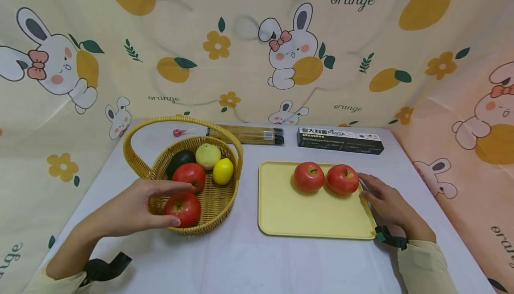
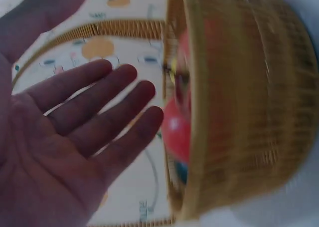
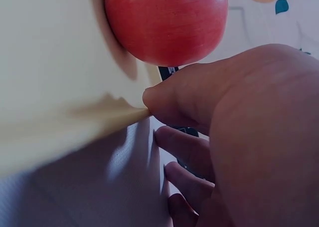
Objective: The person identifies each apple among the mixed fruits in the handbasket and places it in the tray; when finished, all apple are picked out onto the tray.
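My left hand [image 1: 132, 207] reaches over the left rim of a wicker basket [image 1: 218, 204], its thumb and fingers spread around a red apple [image 1: 184, 211]. In the left wrist view its fingers [image 2: 107, 105] are straight, with the palm bare. Another red apple [image 1: 192, 174], a dark green fruit [image 1: 180, 162], a pale round fruit [image 1: 208, 156] and a yellow lemon [image 1: 223, 171] lie in the basket. My right hand [image 1: 391, 202] is at the right edge of a yellow tray [image 1: 309, 216], thumb tip on the rim, fingers relaxed outside it. Two red apples [image 1: 308, 176] sit side by side on the tray.
The basket's tall handle [image 1: 180, 119] arches over its far side. Behind stand a black PASTA box [image 1: 340, 142] and a pack of long noodles [image 1: 250, 135], with a small pink-headed item [image 1: 177, 132] to the left. Printed cloth [image 1: 249, 62] walls the table's back and sides.
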{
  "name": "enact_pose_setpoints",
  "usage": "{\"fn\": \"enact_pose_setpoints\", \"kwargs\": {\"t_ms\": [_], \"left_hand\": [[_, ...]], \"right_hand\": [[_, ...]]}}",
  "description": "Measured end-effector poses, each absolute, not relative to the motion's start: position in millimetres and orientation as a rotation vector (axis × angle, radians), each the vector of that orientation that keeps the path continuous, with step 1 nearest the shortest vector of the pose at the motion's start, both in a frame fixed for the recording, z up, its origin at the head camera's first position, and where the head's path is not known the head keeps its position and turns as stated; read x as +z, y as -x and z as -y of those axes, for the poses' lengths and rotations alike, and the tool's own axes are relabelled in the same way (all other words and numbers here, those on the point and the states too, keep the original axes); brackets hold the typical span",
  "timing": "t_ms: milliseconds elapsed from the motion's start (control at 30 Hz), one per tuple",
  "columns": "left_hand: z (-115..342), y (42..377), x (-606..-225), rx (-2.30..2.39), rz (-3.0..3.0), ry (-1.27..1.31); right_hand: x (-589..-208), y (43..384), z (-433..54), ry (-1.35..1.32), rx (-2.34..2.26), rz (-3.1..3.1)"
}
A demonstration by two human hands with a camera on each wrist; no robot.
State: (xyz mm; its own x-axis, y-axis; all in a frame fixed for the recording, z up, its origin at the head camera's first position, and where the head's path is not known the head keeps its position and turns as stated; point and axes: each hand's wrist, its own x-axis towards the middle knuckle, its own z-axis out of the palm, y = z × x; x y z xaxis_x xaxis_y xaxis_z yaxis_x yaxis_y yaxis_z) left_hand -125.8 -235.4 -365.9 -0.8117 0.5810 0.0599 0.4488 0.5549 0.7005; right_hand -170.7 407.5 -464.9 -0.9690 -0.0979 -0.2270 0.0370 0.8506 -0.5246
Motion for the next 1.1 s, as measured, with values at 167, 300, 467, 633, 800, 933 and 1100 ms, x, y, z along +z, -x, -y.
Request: {"fn": "enact_pose_setpoints", "kwargs": {"t_ms": [167,300,467,633,800,933,1100], "left_hand": [[251.3,130.1,-366.1,0.892,-2.655,-0.741],[249.5,133.6,-373.9,0.799,-2.645,-0.693],[242.0,137.0,-383.0,0.777,-2.669,-0.723],[231.6,135.5,-391.1,0.813,-2.677,-0.754],[219.0,134.1,-400.5,0.829,-2.692,-0.819],[209.8,137.1,-405.4,0.828,-2.702,-0.843],[200.2,142.5,-408.9,0.853,-2.673,-0.831]], "right_hand": [[-465.8,168.9,-408.2,0.035,-0.801,-2.780],[-467.3,168.7,-409.0,0.031,-0.805,-2.782],[-468.3,168.1,-408.8,0.037,-0.804,-2.786],[-467.2,168.3,-407.9,0.041,-0.799,-2.789],[-466.1,168.9,-407.4,0.029,-0.794,-2.789],[-466.0,169.0,-407.4,0.016,-0.797,-2.778],[-465.2,169.1,-407.3,0.017,-0.798,-2.776]]}}
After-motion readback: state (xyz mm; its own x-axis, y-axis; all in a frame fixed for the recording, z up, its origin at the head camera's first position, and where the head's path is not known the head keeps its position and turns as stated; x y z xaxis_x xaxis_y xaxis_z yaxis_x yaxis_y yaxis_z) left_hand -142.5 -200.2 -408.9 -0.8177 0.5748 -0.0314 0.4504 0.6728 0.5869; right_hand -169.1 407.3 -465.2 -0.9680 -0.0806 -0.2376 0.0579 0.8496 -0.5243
